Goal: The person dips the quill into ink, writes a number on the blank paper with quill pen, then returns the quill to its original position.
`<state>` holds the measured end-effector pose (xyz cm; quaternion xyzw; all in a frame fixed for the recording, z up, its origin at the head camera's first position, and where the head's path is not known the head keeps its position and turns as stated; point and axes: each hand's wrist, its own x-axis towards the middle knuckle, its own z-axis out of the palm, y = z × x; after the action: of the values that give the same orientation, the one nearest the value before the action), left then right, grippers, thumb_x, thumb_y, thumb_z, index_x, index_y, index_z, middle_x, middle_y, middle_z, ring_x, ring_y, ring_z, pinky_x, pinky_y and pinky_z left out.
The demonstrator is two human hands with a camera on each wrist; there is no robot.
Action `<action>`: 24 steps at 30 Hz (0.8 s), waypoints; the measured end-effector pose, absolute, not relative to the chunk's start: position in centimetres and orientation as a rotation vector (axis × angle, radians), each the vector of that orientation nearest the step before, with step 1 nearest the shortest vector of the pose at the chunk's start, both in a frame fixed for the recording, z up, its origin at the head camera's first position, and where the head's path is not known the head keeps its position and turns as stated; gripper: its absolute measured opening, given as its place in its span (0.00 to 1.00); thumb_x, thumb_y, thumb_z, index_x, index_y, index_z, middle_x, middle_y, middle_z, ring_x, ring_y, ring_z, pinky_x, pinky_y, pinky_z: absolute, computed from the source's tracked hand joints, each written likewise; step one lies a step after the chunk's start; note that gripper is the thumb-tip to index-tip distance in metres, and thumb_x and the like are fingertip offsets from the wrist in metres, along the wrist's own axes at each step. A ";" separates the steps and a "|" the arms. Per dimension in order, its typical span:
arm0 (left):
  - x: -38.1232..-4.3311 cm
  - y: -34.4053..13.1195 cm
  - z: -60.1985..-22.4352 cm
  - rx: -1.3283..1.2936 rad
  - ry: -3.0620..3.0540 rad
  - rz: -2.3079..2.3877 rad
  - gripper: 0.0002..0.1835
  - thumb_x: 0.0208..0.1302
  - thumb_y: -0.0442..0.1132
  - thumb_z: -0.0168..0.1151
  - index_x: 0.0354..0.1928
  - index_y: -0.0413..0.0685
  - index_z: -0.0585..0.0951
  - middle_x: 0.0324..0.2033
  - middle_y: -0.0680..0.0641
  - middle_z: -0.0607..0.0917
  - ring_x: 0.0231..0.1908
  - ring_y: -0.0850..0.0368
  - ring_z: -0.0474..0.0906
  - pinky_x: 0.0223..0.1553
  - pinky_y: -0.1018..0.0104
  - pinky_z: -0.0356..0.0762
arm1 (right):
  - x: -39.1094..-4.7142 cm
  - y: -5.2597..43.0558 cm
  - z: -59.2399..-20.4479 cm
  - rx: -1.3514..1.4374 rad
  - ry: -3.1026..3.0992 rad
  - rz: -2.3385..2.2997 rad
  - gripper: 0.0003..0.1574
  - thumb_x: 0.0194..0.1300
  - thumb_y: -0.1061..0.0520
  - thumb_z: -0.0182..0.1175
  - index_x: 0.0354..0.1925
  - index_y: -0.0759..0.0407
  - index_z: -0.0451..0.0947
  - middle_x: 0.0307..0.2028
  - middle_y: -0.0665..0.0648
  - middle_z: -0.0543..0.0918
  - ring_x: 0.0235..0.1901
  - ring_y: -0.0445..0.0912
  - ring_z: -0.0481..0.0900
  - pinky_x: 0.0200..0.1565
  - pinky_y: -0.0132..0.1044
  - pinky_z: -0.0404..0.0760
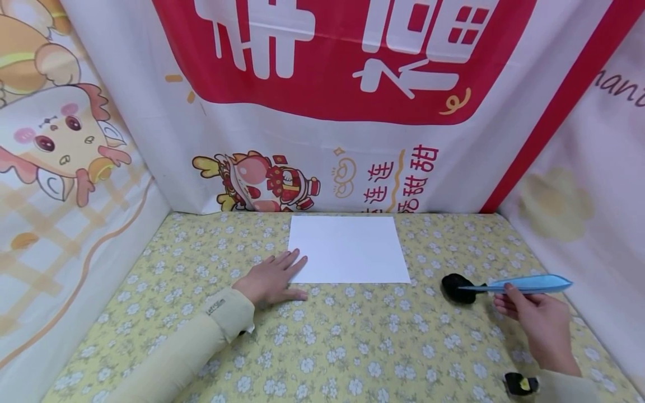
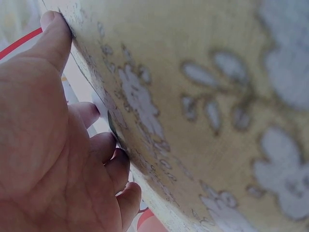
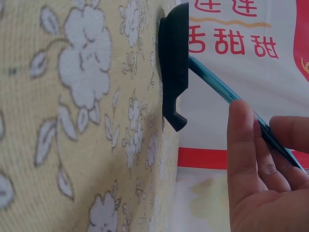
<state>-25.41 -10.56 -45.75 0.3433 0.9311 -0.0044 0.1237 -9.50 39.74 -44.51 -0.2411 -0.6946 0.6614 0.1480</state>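
A white sheet of paper (image 1: 350, 249) lies on the flowered cloth. My left hand (image 1: 274, 278) rests with spread fingers over the sheet's left edge and the cloth beside it; the left wrist view shows its palm side close to the cloth. On the right, my right hand (image 1: 541, 322) pinches a blue feather-shaped pen (image 1: 534, 284) between thumb and fingers. The pen's slim lower end reaches into a small black dish (image 1: 456, 296), which sits on the cloth. In the right wrist view the dish (image 3: 175, 53) shows a short handle, and its rim hides the pen's tip.
Yellow cloth (image 1: 373, 352) with white flowers covers the table. A white printed curtain (image 1: 327, 134) hangs along the back edge, with similar hangings at the left (image 1: 75, 224) and right (image 1: 569, 184). A black wrist camera (image 1: 521, 384) sits at the right cuff.
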 end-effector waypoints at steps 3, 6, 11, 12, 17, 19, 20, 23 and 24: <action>-25.4 -10.5 -45.7 1.004 2.715 -0.015 0.51 0.67 0.75 0.46 0.81 0.52 0.50 0.79 0.43 0.47 0.77 0.43 0.45 0.74 0.43 0.48 | -9.4 39.8 -44.4 -0.706 -1.985 1.896 0.18 0.72 0.55 0.63 0.47 0.72 0.80 0.28 0.54 0.88 0.29 0.45 0.89 0.34 0.39 0.88; -25.4 -10.5 -45.8 1.009 2.715 -0.018 0.51 0.67 0.75 0.46 0.81 0.52 0.50 0.79 0.43 0.47 0.77 0.43 0.45 0.74 0.43 0.48 | -9.3 39.9 -44.2 -0.707 -1.988 1.872 0.17 0.71 0.55 0.63 0.46 0.70 0.80 0.28 0.53 0.88 0.29 0.44 0.88 0.33 0.38 0.88; -25.4 -10.5 -45.7 1.006 2.710 -0.016 0.51 0.67 0.75 0.46 0.81 0.52 0.49 0.79 0.42 0.47 0.77 0.43 0.45 0.74 0.43 0.48 | -9.0 40.1 -43.4 -0.648 -1.966 1.876 0.13 0.71 0.54 0.63 0.43 0.64 0.81 0.28 0.53 0.88 0.29 0.44 0.88 0.33 0.38 0.88; -25.3 -10.5 -45.6 1.005 2.709 -0.012 0.51 0.67 0.75 0.46 0.81 0.52 0.49 0.79 0.42 0.47 0.77 0.43 0.45 0.74 0.43 0.48 | -9.0 40.1 -43.2 -0.633 -1.955 1.885 0.13 0.71 0.54 0.63 0.44 0.64 0.81 0.29 0.54 0.89 0.29 0.44 0.89 0.33 0.38 0.88; -25.4 -10.5 -45.7 1.003 2.706 0.003 0.51 0.67 0.74 0.47 0.81 0.51 0.50 0.79 0.42 0.47 0.77 0.43 0.45 0.74 0.42 0.48 | -8.8 40.3 -42.5 -0.585 -1.921 1.914 0.19 0.71 0.54 0.63 0.50 0.68 0.77 0.30 0.54 0.89 0.30 0.45 0.89 0.34 0.39 0.87; -25.3 -10.5 -45.7 1.003 2.707 0.006 0.51 0.67 0.74 0.47 0.81 0.51 0.50 0.79 0.42 0.47 0.77 0.43 0.45 0.74 0.42 0.48 | -8.9 40.3 -42.3 -0.572 -1.915 1.927 0.20 0.70 0.54 0.64 0.52 0.68 0.75 0.31 0.54 0.89 0.30 0.45 0.89 0.34 0.40 0.87; -25.4 -10.5 -45.7 1.003 2.708 0.002 0.51 0.67 0.74 0.46 0.81 0.51 0.50 0.79 0.42 0.47 0.77 0.43 0.45 0.74 0.42 0.48 | -8.9 40.3 -42.1 -0.563 -1.911 1.932 0.20 0.70 0.54 0.64 0.51 0.68 0.76 0.31 0.54 0.89 0.30 0.45 0.89 0.34 0.40 0.87; -25.3 -10.4 -45.6 0.997 2.710 0.002 0.51 0.67 0.74 0.47 0.81 0.51 0.50 0.79 0.42 0.47 0.77 0.43 0.44 0.74 0.43 0.48 | -9.1 40.4 -41.7 -0.525 -1.882 1.961 0.17 0.69 0.54 0.65 0.49 0.64 0.78 0.32 0.55 0.89 0.31 0.46 0.89 0.34 0.40 0.87; -25.3 -10.5 -45.6 0.996 2.709 0.004 0.51 0.67 0.74 0.47 0.81 0.51 0.50 0.79 0.42 0.47 0.77 0.43 0.44 0.74 0.43 0.47 | -9.2 40.4 -41.6 -0.510 -1.868 1.971 0.15 0.69 0.54 0.66 0.48 0.63 0.80 0.32 0.56 0.89 0.31 0.46 0.89 0.34 0.40 0.87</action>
<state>-25.31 -10.45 -45.63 0.3423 0.9309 0.0014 0.1273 -9.19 40.44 -41.58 -0.1813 -0.6640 0.7006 0.1881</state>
